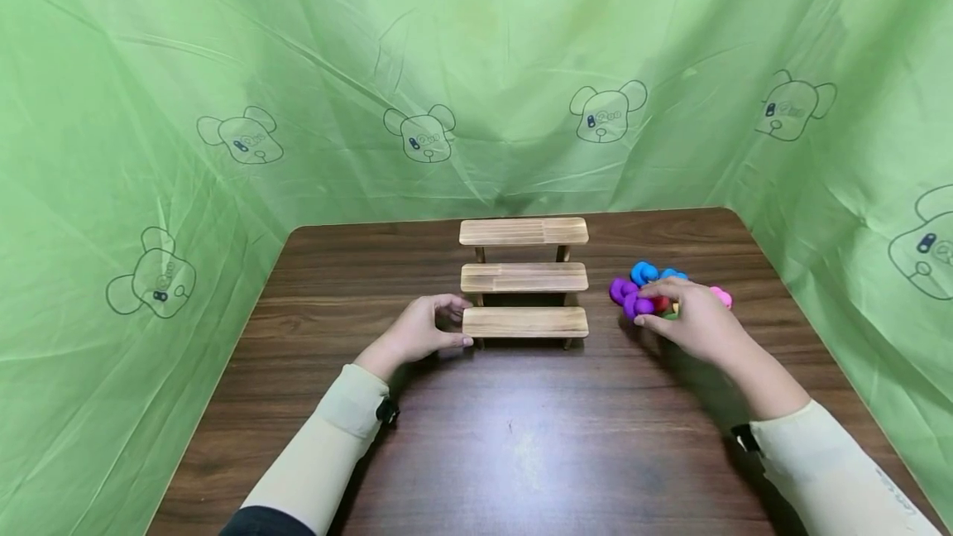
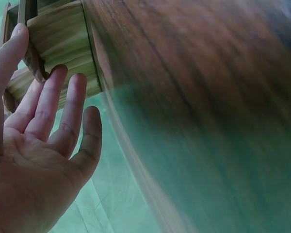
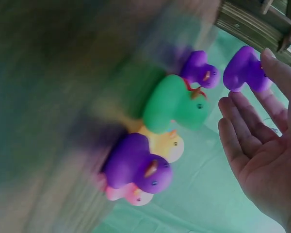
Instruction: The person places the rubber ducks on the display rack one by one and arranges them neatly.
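A three-step wooden display stand [image 1: 524, 323] stands on the table. My left hand [image 1: 420, 329] holds the left end of its lowest step, thumb at the front edge and fingertips at the back; the left wrist view shows the last fingers of that hand [image 2: 43, 145] loosely spread. To the right, my right hand [image 1: 696, 321] pinches a small purple rubber duck [image 3: 245, 70] between thumb and fingers. Beside it a cluster holds another purple duck [image 3: 201, 70], a green duck [image 3: 172, 104], a yellow duck [image 3: 162, 143] and a larger-looking purple duck [image 3: 138, 165].
Blue ducks [image 1: 644, 273] and a pink duck [image 1: 720, 296] also lie in the cluster, partly behind the right hand. The dark wooden table [image 1: 521, 437] reaches back to a green cloth [image 1: 514, 106] printed with bear faces, which also hangs at both sides.
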Motion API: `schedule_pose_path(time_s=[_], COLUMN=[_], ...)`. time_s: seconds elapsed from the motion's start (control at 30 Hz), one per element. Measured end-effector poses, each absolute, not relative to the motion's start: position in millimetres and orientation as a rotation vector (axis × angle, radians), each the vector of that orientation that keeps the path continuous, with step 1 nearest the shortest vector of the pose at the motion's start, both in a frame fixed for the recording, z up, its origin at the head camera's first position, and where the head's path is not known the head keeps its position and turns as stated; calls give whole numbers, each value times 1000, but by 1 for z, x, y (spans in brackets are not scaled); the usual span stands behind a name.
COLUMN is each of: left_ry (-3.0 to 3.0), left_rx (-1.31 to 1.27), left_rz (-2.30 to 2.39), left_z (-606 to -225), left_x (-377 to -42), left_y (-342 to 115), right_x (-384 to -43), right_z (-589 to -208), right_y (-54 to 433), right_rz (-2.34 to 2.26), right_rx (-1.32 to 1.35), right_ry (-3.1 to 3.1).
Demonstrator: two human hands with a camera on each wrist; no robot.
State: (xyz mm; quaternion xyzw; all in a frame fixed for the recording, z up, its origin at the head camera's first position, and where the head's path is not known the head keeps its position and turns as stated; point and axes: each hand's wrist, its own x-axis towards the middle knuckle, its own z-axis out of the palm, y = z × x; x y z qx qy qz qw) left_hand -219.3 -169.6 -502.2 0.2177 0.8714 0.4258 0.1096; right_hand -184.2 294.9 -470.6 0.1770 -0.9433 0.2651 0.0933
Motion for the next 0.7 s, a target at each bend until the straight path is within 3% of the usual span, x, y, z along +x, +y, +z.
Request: schedule_pose_path(time_s=[0.7], left_ry=[2558], left_rx=[658], left_rz=[1262], left_z=[-501], left_x=[-220], left_y=[-171], right_x=[-210], right_z=[-412], right_y=[241], right_rz=[1055], right_rx=[533], right_ry=[-2509])
